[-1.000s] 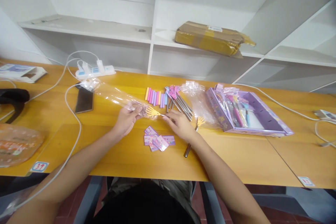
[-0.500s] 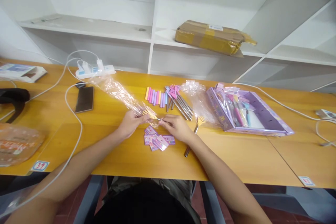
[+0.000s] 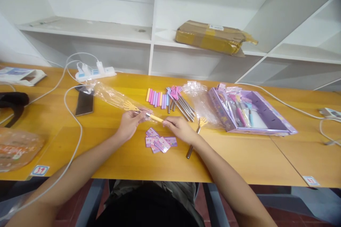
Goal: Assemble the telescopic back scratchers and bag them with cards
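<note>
Between my hands is a yellow back scratcher [image 3: 156,117], its hand-shaped head inside a long clear plastic bag [image 3: 109,95]. My left hand [image 3: 130,122] is closed around the bag's mouth and the scratcher's neck. My right hand [image 3: 177,126] pinches the end of the yellow handle, which sticks out of the bag. Just below lie several purple printed cards [image 3: 160,142] in a loose pile. Another yellow-headed back scratcher [image 3: 197,135] with a metal shaft lies by my right wrist. Beyond my hands are a row of coloured handle sleeves [image 3: 157,98] and several metal-shafted scratchers [image 3: 182,104].
A purple display box [image 3: 266,113] with bagged scratchers stands at the right, beside clear bags [image 3: 204,106]. At the left are a phone [image 3: 84,103], a power strip [image 3: 96,73], a white cable [image 3: 77,118] and an orange package [image 3: 20,147]. A taped carton [image 3: 213,37] sits on the shelf.
The yellow back scratcher's head has slid leftward, deeper into the clear bag. Its yellow handle now shows between my hands, and my right hand grips nearer the handle's end.
</note>
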`<state>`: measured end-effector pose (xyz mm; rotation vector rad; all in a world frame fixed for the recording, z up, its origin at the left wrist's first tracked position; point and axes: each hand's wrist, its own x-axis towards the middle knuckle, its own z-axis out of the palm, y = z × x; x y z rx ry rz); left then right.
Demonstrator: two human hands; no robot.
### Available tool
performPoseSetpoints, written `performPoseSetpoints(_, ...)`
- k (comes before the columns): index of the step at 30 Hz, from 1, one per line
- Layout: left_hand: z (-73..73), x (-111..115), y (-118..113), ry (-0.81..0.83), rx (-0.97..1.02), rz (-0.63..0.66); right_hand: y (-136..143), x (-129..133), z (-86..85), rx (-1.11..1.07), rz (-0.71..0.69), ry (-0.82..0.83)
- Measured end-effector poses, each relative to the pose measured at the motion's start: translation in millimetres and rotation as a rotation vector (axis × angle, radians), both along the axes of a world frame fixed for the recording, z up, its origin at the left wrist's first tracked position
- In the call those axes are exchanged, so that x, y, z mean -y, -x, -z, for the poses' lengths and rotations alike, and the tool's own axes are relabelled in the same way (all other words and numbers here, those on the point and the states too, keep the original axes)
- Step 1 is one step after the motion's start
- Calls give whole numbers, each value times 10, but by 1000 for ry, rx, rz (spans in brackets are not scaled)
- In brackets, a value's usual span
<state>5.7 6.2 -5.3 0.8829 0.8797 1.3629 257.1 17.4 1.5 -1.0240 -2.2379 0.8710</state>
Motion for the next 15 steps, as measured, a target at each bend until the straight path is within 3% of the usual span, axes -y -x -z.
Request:
performPoseSetpoints(5,33,57,-64,17,-26,41,68,30,29,-44,7,61)
performPoseSetpoints(12,-24,-47,43,11,51,10,-19,-1,43,-203,-12,322)
performPoseSetpoints(15,0,25,-4,27,46,98,-13,-19,75,-191,-12,271)
